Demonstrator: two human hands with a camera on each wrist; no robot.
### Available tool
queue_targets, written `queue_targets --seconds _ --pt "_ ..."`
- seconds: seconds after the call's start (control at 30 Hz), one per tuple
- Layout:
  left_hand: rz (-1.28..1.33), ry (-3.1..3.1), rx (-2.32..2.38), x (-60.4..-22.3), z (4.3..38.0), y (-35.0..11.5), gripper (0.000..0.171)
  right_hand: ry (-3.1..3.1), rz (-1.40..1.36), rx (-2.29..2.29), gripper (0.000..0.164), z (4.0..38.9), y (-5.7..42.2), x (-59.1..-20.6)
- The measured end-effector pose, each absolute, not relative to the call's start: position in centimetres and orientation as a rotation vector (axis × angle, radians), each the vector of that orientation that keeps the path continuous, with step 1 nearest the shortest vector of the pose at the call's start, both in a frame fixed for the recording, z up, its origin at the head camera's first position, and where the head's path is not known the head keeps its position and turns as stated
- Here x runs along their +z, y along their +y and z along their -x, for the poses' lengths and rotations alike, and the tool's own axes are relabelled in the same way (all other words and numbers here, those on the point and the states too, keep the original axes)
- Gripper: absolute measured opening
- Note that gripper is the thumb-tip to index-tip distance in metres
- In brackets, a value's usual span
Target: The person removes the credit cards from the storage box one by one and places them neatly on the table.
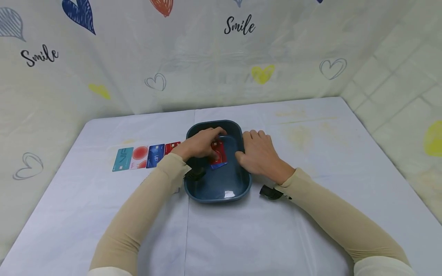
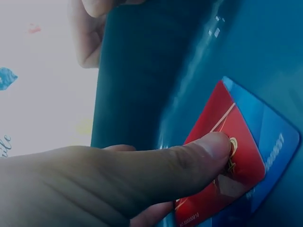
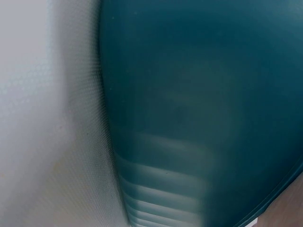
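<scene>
A dark blue-green plastic basin [image 1: 217,188] with rounded corners stands on the table in the head view. Inside it, my left hand [image 1: 202,143] pinches a red card [image 2: 246,161] with gold marks, the thumb [image 2: 189,165] lying across its face. A blue card [image 2: 279,137] shows beneath the red one, turned a little against it. Its other fingers are mostly hidden in the left wrist view. At the basin's right rim my right hand [image 1: 259,153] holds the wall, thumb on the inner side. The right wrist view is filled mostly by the basin's outer wall [image 3: 189,104].
Left of the basin lies a row of cards: a teal card [image 1: 122,159], a white card with a red circle [image 1: 139,157], a blue card [image 1: 155,156] and a red card [image 1: 171,147]. A white cloth covers the table [image 1: 276,237]; a patterned curtain [image 1: 207,50] hangs behind.
</scene>
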State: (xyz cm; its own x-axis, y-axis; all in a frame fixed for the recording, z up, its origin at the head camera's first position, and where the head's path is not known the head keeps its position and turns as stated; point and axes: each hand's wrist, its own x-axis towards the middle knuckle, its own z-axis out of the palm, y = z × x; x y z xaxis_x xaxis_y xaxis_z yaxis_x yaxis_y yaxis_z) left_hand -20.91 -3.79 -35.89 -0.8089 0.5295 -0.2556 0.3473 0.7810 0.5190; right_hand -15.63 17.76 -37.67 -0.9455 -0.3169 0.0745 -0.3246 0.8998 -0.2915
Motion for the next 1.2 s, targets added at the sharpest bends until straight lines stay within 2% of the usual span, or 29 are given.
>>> queue_targets --seconds 0.33,0.6,1.2 --pt "-0.791 2.526 0.749 -36.5 21.3 -4.0 0.074 -3.043 -0.507 0.475 0.032 15.6 17.8 -37.6" --pt "-0.758 2.53 0.572 -36.6 21.1 -3.9 0.092 -3.051 -0.519 0.451 0.03 15.5 17.8 -37.6" --pt "-0.85 2.483 0.744 -37.0 21.2 -3.6 0.095 -3.048 -0.495 0.449 0.036 15.4 17.8 -37.5"
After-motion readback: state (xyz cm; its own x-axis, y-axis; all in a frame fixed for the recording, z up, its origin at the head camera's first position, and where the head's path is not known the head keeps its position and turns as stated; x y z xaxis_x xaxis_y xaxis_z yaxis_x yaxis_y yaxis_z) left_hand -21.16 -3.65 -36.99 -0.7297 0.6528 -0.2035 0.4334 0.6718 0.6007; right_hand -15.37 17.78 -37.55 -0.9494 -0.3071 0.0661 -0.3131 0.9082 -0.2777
